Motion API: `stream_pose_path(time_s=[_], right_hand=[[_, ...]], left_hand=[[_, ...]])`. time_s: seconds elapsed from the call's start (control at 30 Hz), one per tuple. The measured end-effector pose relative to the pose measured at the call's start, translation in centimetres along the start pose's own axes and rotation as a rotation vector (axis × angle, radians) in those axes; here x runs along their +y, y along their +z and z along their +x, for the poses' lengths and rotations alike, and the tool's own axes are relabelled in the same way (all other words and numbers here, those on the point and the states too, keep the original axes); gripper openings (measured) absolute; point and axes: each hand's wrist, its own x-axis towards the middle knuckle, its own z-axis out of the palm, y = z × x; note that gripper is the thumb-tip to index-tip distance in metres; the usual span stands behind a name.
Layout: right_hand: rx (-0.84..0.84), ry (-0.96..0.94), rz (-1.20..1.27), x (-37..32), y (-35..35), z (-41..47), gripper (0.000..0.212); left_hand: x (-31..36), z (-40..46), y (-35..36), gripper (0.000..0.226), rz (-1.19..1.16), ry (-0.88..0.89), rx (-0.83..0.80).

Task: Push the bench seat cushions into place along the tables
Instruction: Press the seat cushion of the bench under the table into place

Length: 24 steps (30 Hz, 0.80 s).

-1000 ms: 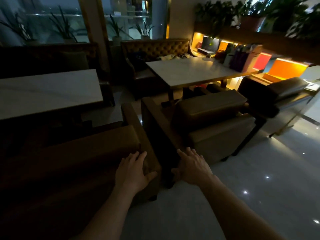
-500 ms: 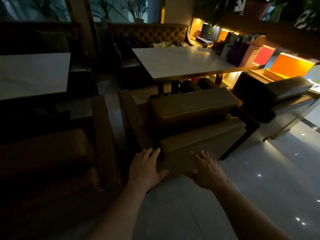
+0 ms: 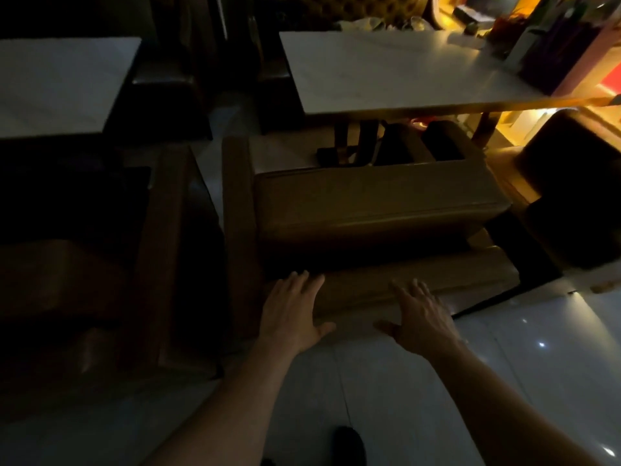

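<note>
- Left hand [image 3: 291,311]: fingers straight and spread, palm down, laid against the near face of the bench [image 3: 386,297] at its left end. Gripping nothing.
- Right hand [image 3: 421,317]: also flat with fingers spread, palm toward the same near face, a little to the right of the left hand. Contact looks likely, but the dim light makes it hard to confirm.
- Seat cushion [image 3: 376,203]: a brown padded block lying on top of the bench, just beyond both sets of fingertips, long side running left to right. Its right end overhangs toward the lit side (its far edge sits close to the table's base).
- Table [image 3: 396,68]: pale top, beyond the cushion, well past the hands.
- Second table [image 3: 60,82]: pale top, far to the left of the left hand, beyond a darker bench [image 3: 168,247] that stands just left of that hand.
- Floor [image 3: 504,364]: glossy light tiles under both forearms, with small light reflections to the right of the right hand.
- A dark shoe [image 3: 349,443] shows low between the forearms.
</note>
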Motion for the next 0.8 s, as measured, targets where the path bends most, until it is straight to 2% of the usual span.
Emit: stream_pose_path(time_s=[0.2,0.33,0.57,0.8], right_hand=[[-0.054,-0.113,-0.005,4.9,0.8,7.1,0.107],[-0.123,-0.146,-0.067,7.1,1.1,10.4,0.117],[-0.140,-0.146,-0.108,10.0,0.8,13.4,0.130],[-0.122,-0.183,-0.171,10.2,1.1,14.1,0.127]], left_hand=[[2.4,5.5,3.8,0.101,0.028,-0.129,-0.018],[3.6,7.9,5.8,0.107,0.025,-0.157,-0.054],[3.9,9.9,7.6,0.121,0.076,-0.183,-0.071],[3.5,10.2,7.2,0.111,0.080,-0.155,-0.033]])
